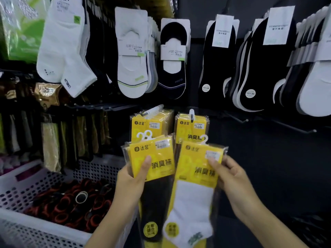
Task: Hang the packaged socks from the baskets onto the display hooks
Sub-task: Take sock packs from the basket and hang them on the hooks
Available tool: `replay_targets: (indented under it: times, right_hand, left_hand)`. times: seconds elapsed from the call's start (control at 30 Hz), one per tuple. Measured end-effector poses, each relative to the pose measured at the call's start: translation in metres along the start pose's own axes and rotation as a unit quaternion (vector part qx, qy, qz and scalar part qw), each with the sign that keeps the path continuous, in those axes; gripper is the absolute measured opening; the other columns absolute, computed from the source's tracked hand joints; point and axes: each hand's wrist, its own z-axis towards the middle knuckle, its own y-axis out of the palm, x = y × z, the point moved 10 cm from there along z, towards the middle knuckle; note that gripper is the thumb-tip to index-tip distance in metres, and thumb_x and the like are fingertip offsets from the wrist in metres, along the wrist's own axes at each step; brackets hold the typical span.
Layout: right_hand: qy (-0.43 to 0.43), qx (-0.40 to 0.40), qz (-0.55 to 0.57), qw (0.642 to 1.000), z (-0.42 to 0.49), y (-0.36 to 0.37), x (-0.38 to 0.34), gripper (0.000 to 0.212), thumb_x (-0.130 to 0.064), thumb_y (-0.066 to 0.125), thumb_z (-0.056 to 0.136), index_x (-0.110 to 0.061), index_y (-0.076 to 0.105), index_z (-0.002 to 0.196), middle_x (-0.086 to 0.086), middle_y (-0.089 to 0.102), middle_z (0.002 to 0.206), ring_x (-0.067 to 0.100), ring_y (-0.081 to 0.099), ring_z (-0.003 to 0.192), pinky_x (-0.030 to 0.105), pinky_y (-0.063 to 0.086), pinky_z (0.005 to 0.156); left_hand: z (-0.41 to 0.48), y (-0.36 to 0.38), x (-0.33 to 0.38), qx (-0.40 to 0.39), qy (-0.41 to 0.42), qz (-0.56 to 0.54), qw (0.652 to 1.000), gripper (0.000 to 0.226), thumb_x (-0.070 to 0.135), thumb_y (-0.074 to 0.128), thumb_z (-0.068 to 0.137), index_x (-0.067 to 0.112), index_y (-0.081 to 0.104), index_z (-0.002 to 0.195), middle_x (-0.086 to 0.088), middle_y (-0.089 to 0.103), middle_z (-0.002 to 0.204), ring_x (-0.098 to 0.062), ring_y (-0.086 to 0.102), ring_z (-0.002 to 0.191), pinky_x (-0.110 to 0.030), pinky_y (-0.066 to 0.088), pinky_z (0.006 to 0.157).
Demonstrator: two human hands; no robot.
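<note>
Two thumb-front grips: left hand (131, 181), dark pack (158, 192); right hand (232, 178), white pack (194, 197)

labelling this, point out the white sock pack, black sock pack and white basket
white sock pack (192, 199), head view, white sock body
black sock pack (157, 197), head view, dark sock
white basket (53, 178), head view, perforated far wall
</note>
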Motion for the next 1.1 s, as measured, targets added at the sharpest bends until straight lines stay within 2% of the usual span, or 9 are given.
replay_targets:
  times: [0.13, 0.2, 0.27, 0.43, 0.63, 0.73, 0.83, 0.97, 1.1]
  right_hand:
    - [-0.048, 0.056, -0.034, 0.997, 0.026, -0.014, -0.031, 0.014, -0.024, 0.062, 0.088, -0.013, 0.065, 0.097, -0.001, 0.076, 0.086, 0.012, 0.073, 0.077, 0.016, 0.054, 0.054]
    - [-0.064, 0.061, -0.053, 0.995, 0.040, -0.011, -0.040, 0.008, -0.021, 0.062, 0.090, -0.014, 0.064, 0.093, -0.004, 0.076, 0.080, 0.009, 0.072, 0.070, 0.015, 0.052, 0.051]
    - [-0.076, 0.052, -0.078, 0.993, 0.053, -0.002, -0.043, 0.006, -0.019, 0.062, 0.091, -0.013, 0.063, 0.090, -0.005, 0.076, 0.079, 0.008, 0.072, 0.069, 0.015, 0.051, 0.050]
    - [-0.071, 0.070, -0.088, 0.991, 0.084, 0.009, -0.025, 0.008, -0.016, 0.062, 0.091, -0.008, 0.062, 0.092, 0.001, 0.075, 0.076, 0.007, 0.071, 0.065, 0.017, 0.054, 0.050]
    - [-0.016, 0.232, -0.101, 0.967, 0.113, -0.018, 0.003, 0.024, -0.022, 0.075, 0.082, -0.008, 0.062, 0.097, 0.005, 0.068, 0.093, 0.015, 0.062, 0.079, 0.023, 0.048, 0.067]
    - [-0.009, 0.308, -0.144, 0.940, 0.099, -0.034, 0.009, 0.029, -0.016, 0.071, 0.085, -0.009, 0.057, 0.109, 0.013, 0.060, 0.118, 0.023, 0.058, 0.096, 0.033, 0.048, 0.083]
    - [-0.013, 0.194, -0.128, 0.972, 0.081, -0.005, 0.018, 0.009, -0.020, 0.063, 0.090, -0.014, 0.060, 0.096, 0.013, 0.064, 0.110, 0.022, 0.061, 0.093, 0.031, 0.050, 0.079]
    - [-0.021, 0.001, -0.073, 0.997, 0.031, 0.055, 0.017, 0.019, -0.032, 0.061, 0.088, -0.016, 0.071, 0.090, 0.002, 0.073, 0.085, 0.012, 0.068, 0.074, 0.020, 0.053, 0.062]
    - [-0.051, -0.051, -0.044, 0.996, 0.001, 0.075, 0.004, 0.028, -0.032, 0.071, 0.075, -0.015, 0.072, 0.097, -0.002, 0.075, 0.094, 0.010, 0.071, 0.086, 0.021, 0.058, 0.069]
  left_hand:
    - [0.010, -0.031, 0.015, 0.054, 0.029, 0.029, 0.998, 0.027, 0.053, 0.060, 0.068, 0.033, 0.065, 0.085, 0.029, 0.070, 0.075, 0.011, 0.065, 0.070, -0.006, 0.047, 0.051]
    - [0.013, -0.040, 0.017, 0.065, 0.035, 0.042, 0.996, 0.027, 0.054, 0.060, 0.068, 0.034, 0.065, 0.086, 0.029, 0.070, 0.077, 0.011, 0.066, 0.072, -0.010, 0.048, 0.055]
    - [0.014, -0.045, 0.019, 0.069, 0.036, 0.048, 0.996, 0.029, 0.056, 0.060, 0.067, 0.036, 0.065, 0.086, 0.030, 0.070, 0.079, 0.011, 0.065, 0.074, -0.011, 0.046, 0.058]
    - [0.017, -0.045, 0.017, 0.059, 0.029, 0.035, 0.997, 0.025, 0.053, 0.062, 0.068, 0.034, 0.066, 0.085, 0.029, 0.070, 0.077, 0.013, 0.065, 0.071, -0.001, 0.044, 0.050]
    - [0.015, -0.034, 0.013, 0.028, 0.011, 0.012, 0.999, 0.028, 0.050, 0.063, 0.068, 0.031, 0.067, 0.088, 0.024, 0.072, 0.079, 0.008, 0.067, 0.071, -0.003, 0.045, 0.051]
    - [0.013, -0.030, 0.007, 0.014, -0.008, -0.004, 1.000, 0.029, 0.051, 0.063, 0.068, 0.031, 0.067, 0.088, 0.022, 0.073, 0.080, 0.006, 0.068, 0.073, -0.004, 0.046, 0.052]
    - [0.009, -0.021, 0.003, -0.009, -0.015, -0.006, 1.000, 0.032, 0.052, 0.064, 0.066, 0.032, 0.068, 0.090, 0.020, 0.074, 0.084, 0.003, 0.069, 0.076, -0.005, 0.048, 0.055]
    - [0.002, -0.004, -0.003, -0.030, -0.020, -0.010, 0.999, 0.038, 0.051, 0.067, 0.064, 0.027, 0.070, 0.093, 0.013, 0.075, 0.086, -0.003, 0.071, 0.078, -0.010, 0.051, 0.058]
    - [-0.004, 0.007, -0.005, -0.033, -0.007, -0.004, 0.999, 0.039, 0.046, 0.077, 0.055, 0.024, 0.072, 0.087, 0.008, 0.076, 0.081, -0.008, 0.072, 0.074, -0.015, 0.053, 0.056]
